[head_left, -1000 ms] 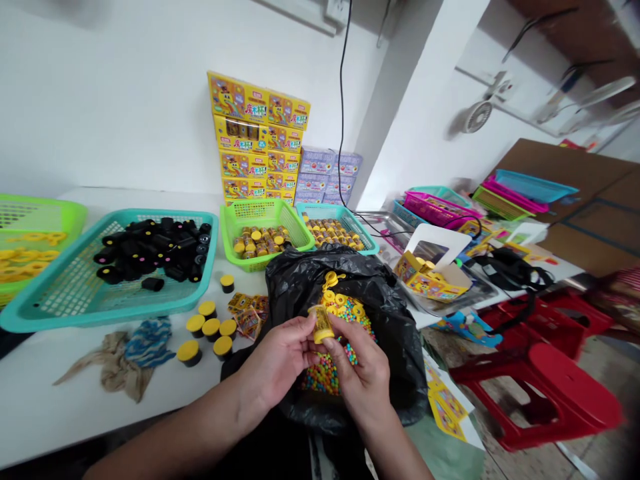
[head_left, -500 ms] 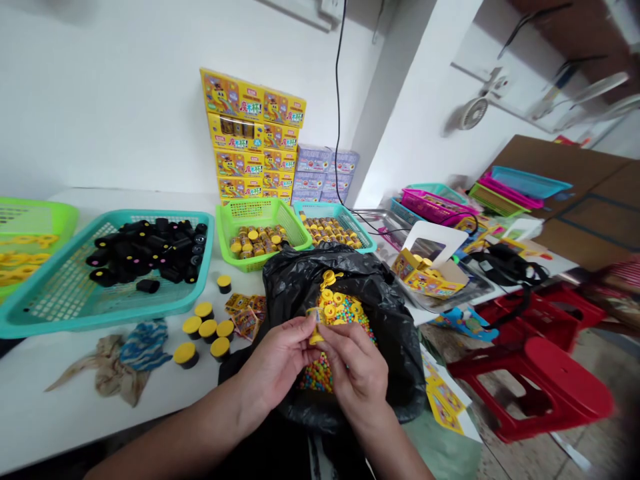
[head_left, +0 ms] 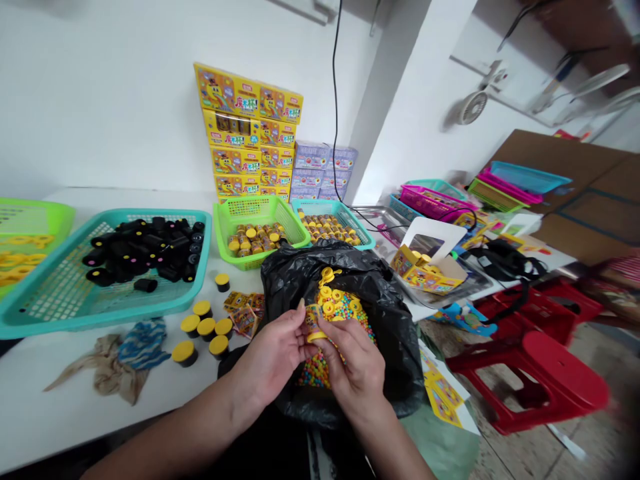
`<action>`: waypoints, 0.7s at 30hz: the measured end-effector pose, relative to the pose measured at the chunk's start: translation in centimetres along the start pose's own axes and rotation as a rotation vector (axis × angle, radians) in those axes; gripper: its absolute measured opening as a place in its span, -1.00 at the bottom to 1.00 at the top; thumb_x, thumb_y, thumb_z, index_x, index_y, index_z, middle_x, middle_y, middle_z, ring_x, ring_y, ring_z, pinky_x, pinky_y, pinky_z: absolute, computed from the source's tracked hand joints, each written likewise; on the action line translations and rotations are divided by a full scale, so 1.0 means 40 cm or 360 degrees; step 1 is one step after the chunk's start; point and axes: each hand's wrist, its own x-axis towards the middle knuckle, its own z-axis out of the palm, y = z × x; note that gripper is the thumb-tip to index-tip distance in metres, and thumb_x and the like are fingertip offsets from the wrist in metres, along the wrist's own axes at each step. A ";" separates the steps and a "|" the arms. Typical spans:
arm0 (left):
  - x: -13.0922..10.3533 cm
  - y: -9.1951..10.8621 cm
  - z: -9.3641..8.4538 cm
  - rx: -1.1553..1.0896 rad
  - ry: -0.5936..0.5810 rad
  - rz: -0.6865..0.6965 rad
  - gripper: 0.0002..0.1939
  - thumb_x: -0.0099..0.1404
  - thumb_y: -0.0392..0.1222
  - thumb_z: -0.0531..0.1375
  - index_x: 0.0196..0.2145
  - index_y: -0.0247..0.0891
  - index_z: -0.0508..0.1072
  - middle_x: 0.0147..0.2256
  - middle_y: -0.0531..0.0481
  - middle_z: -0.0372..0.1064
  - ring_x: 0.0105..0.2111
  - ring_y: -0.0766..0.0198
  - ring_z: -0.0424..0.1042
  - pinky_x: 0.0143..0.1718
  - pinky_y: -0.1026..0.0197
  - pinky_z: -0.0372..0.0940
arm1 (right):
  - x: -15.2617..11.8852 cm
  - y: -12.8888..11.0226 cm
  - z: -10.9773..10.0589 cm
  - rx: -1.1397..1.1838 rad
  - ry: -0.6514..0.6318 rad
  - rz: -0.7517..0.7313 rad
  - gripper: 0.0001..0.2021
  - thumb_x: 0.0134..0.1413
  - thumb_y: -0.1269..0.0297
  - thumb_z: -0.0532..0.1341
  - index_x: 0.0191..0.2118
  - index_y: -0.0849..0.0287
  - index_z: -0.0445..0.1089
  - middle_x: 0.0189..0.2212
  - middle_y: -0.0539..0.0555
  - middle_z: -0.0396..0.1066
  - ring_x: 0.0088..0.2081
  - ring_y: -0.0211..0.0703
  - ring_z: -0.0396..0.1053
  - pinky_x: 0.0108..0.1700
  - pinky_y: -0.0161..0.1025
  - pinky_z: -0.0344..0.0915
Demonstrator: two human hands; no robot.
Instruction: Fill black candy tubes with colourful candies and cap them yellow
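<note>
Both my hands meet over a black plastic bag (head_left: pixel 400 340) and hold a small printed jar (head_left: pixel 313 319) with a yellow end pointing down. My left hand (head_left: pixel 275 353) pinches its left side between thumb and fingers. From the right, my right hand (head_left: pixel 355 357) grips it near the yellow end, its fingers hiding part of the jar. Inside the bag, under the hands, lie many small coloured beads (head_left: pixel 316 372) and several yellow caps (head_left: pixel 337 297). To the left on the table are printed labels (head_left: pixel 245 312) and black jars with yellow tops (head_left: pixel 207 328).
A teal basket (head_left: pixel 55 320) of black cups stands left, beside a crumpled cloth (head_left: pixel 117 363). Behind the bag are a green basket (head_left: pixel 295 233) and a blue basket (head_left: pixel 367 239) of small jars. Yellow boxes (head_left: pixel 235 133) are stacked at the wall. Red stools (head_left: pixel 555 373) stand right.
The jar has been turned and raised slightly in my fingers, so more of its printed side shows. Both hands keep hold of it. The whole view has shifted a little.
</note>
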 end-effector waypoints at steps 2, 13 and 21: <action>0.001 -0.003 -0.005 -0.0035 0.0042 0.0004 -0.85 0.13 -0.21 0.37 -0.42 -0.31 0.49 -0.40 0.02 0.42 -0.38 0.34 0.38 -0.28 0.27 0.27 | 0.000 0.001 -0.003 0.0028 0.0007 0.0013 -0.69 0.13 0.53 0.22 -0.02 0.13 0.44 -0.33 0.10 0.47 -0.31 -0.16 0.42 -0.29 -0.21 0.41; 0.003 -0.010 0.008 0.0046 -0.0047 0.0027 -0.79 0.11 -0.14 0.39 -0.36 -0.32 0.52 -0.35 -0.02 0.45 -0.36 0.32 0.39 -0.30 0.28 0.26 | -0.003 -0.004 -0.010 0.0027 0.0029 0.0073 -0.69 0.16 0.50 0.21 0.00 0.09 0.41 -0.25 0.11 0.47 -0.24 -0.16 0.45 -0.23 -0.20 0.43; -0.003 0.003 0.001 0.0073 0.0008 0.0030 -0.80 0.10 -0.14 0.39 -0.37 -0.30 0.53 -0.37 -0.01 0.45 -0.37 0.32 0.38 -0.28 0.27 0.24 | 0.004 0.003 -0.011 0.0089 0.0014 0.0120 -0.69 0.17 0.49 0.19 0.00 0.07 0.42 -0.24 0.09 0.48 -0.24 -0.16 0.45 -0.21 -0.20 0.41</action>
